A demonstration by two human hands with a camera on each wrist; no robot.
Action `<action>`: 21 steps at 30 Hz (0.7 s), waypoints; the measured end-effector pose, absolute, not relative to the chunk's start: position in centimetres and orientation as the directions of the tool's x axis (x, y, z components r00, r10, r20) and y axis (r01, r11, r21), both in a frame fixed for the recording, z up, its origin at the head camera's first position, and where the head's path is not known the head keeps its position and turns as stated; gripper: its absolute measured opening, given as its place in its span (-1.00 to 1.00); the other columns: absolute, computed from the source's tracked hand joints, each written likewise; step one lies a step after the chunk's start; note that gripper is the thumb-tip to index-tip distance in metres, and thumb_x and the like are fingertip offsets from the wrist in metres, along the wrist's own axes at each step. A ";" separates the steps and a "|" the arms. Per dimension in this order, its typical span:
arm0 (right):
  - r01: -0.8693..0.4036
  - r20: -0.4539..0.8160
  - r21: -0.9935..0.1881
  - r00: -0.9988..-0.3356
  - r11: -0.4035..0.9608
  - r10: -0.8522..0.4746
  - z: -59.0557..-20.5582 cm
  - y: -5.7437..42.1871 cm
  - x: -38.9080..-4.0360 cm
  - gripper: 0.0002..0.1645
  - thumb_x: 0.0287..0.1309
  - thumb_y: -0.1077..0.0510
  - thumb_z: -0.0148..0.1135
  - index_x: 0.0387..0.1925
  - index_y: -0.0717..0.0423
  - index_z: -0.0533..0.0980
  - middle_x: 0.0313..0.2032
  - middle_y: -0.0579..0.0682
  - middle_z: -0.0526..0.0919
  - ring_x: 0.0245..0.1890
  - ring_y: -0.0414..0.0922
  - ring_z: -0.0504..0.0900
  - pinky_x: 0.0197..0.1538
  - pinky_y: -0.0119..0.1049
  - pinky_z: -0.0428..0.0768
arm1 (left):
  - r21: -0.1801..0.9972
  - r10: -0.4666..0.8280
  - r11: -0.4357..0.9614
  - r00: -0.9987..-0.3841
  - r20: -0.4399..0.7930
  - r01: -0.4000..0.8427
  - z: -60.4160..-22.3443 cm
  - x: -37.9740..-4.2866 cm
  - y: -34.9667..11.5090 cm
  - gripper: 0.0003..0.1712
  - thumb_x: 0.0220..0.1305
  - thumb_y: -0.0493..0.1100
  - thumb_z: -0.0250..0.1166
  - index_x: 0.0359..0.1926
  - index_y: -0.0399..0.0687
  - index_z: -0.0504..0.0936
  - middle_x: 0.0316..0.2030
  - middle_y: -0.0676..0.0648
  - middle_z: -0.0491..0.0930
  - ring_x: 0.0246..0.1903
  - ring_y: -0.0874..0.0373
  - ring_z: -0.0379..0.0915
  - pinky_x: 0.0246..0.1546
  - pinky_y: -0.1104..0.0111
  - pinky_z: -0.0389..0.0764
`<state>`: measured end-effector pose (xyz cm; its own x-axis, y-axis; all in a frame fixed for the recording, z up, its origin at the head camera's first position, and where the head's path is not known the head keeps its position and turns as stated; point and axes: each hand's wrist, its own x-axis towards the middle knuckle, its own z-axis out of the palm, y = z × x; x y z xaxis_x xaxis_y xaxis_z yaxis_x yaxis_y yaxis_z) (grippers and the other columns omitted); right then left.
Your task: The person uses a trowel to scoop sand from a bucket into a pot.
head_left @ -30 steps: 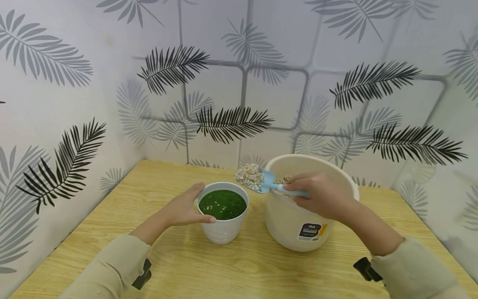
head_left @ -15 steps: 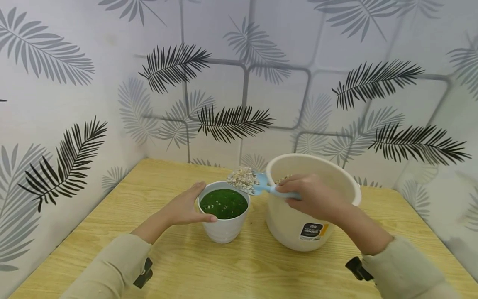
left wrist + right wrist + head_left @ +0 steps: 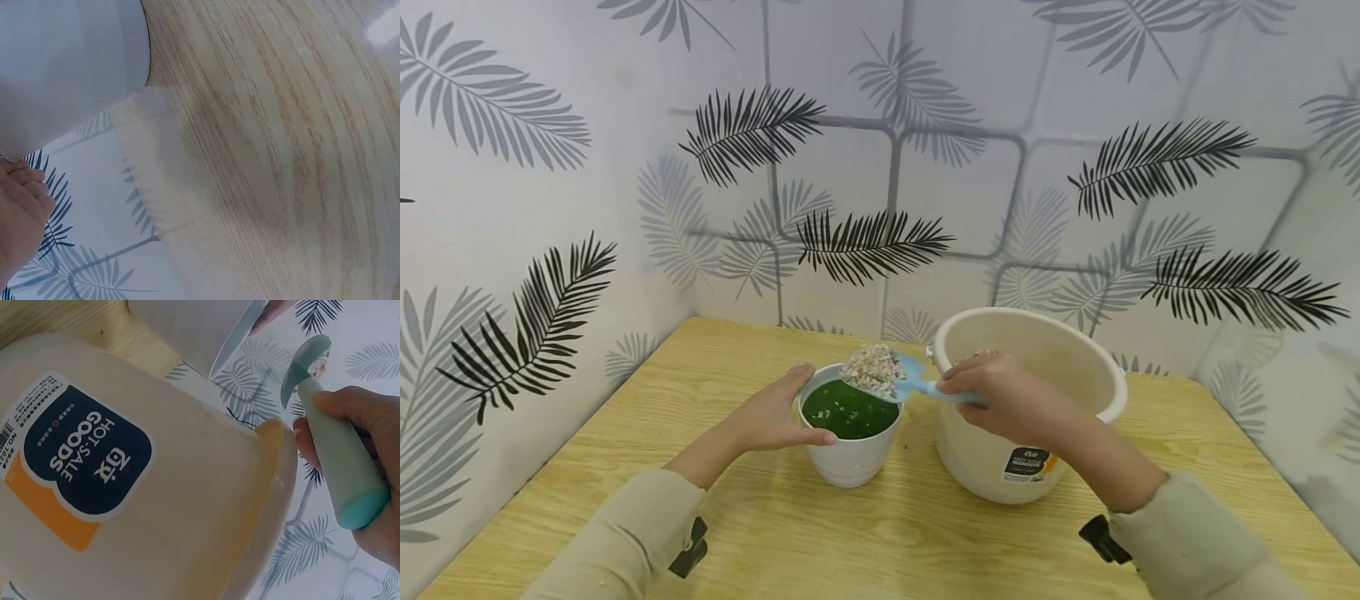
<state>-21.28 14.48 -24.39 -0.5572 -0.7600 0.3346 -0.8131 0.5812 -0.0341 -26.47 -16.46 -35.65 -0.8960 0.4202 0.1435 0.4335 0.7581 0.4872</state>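
My right hand (image 3: 1011,398) grips the handle of a light-blue scoop (image 3: 344,456), which carries a heap of pale coarse grit (image 3: 874,369). The scoop's blade hangs over the back right rim of a white flowerpot (image 3: 852,463). Inside the pot lies a green, moss-like surface (image 3: 848,414) with a few pale bits on it. On the pot's left side my left hand (image 3: 775,413) holds the rim, thumb along the front and fingers toward the back. Right of the pot stands a cream bucket (image 3: 187,462) with a dark label; more grit shows inside, partly hidden behind my right hand.
Pot and bucket both stand on a light wood-grain table (image 3: 737,533). The leaf-patterned wall (image 3: 715,75) rises directly behind the table and along both sides. The bucket's tall rim (image 3: 1120,396) lies under my right forearm.
My right hand has moved the loaded scoop left, from beside the bucket's rim to over the pot. The left hand and the pot have stayed in place.
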 end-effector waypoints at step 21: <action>-0.829 0.151 -0.051 -0.558 0.557 -0.816 -25.5 11.5 -22.7 -0.75 -0.14 0.54 0.12 -0.58 0.16 0.53 -0.55 -0.09 0.53 -0.53 -0.27 0.35 -0.48 -0.51 0.31 | 0.499 0.413 0.754 -0.899 0.149 0.428 -35.6 -26.4 -16.3 0.32 -0.14 0.44 0.32 0.41 -0.29 -0.02 0.41 -0.30 -0.02 0.39 -0.22 -0.07 0.29 -0.12 0.17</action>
<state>-22.66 11.47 -25.54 -0.5580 -0.8160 0.1508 -0.8288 0.5572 -0.0513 -26.41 -16.27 -35.61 -0.8988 0.4125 0.1485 0.4283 0.7537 0.4985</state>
